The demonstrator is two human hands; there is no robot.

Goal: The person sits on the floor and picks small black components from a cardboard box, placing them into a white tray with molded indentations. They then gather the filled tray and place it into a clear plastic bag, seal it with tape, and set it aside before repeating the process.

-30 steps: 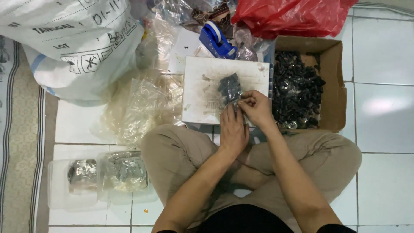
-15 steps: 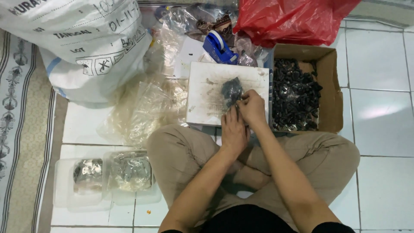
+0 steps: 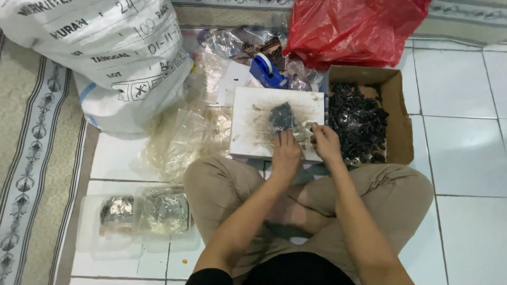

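While I look down from the head camera, my left hand (image 3: 285,152) lies palm down on the near edge of the white board (image 3: 253,126), its fingers curled onto a small clear bag of dark pieces (image 3: 283,117) and pressing on its lower end. My right hand (image 3: 324,141) sits just beside it at the board's near right corner, fingertips pinched together on the bag's crumpled clear edge; what else it may grip, I cannot tell. The bag rests a little right of the board's middle, touching both hands.

Past the board's right edge stands an open cardboard box (image 3: 396,116), heaped with small dark pieces (image 3: 356,124). Beyond the far edge lies a blue tape dispenser (image 3: 266,71), and behind the box a red plastic bag (image 3: 354,29). Off the left edge spreads a pile of empty clear bags (image 3: 185,137), with a big white woven sack (image 3: 105,53) behind it. Near my left knee, on the tiled floor (image 3: 465,158), sit two clear tubs (image 3: 105,240) holding filled bags. A patterned rug (image 3: 31,174) runs along the floor's left side.
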